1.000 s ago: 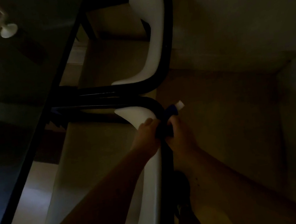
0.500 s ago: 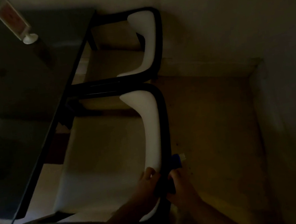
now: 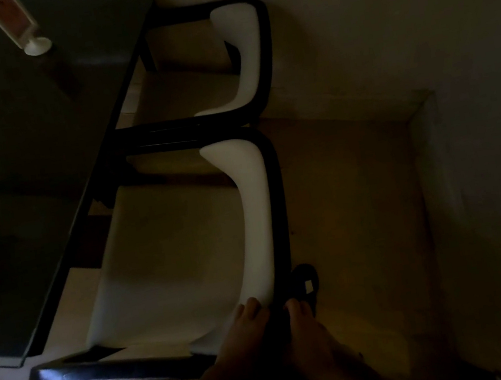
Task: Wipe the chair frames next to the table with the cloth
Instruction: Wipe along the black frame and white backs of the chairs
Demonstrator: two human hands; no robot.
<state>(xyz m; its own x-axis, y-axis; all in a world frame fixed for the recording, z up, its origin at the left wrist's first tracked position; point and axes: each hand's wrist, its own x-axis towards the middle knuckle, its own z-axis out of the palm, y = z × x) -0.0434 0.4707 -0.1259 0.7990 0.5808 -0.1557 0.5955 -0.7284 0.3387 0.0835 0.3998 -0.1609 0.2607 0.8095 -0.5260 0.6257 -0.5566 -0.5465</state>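
Two chairs with black frames and white pads stand side by side along the table's right edge. The near chair frame (image 3: 277, 205) curves around its white backrest (image 3: 255, 221). My left hand (image 3: 249, 323) grips the lower end of that backrest, fingers over the pad. My right hand (image 3: 303, 322) presses a dark blue cloth (image 3: 304, 276) with a white tag against the outer side of the frame; most of the cloth is lost in shadow. The far chair frame (image 3: 266, 57) stands beyond, untouched.
The dark table (image 3: 26, 158) fills the left, with a white-based card stand (image 3: 35, 44) at its far end. A pale wall runs along the top and right. Tan floor lies to the right of the chairs. The room is very dim.
Both hands have slid with the cloth along the near chair's back frame, from its upper corner down to its near end. More of the chair is now in view.
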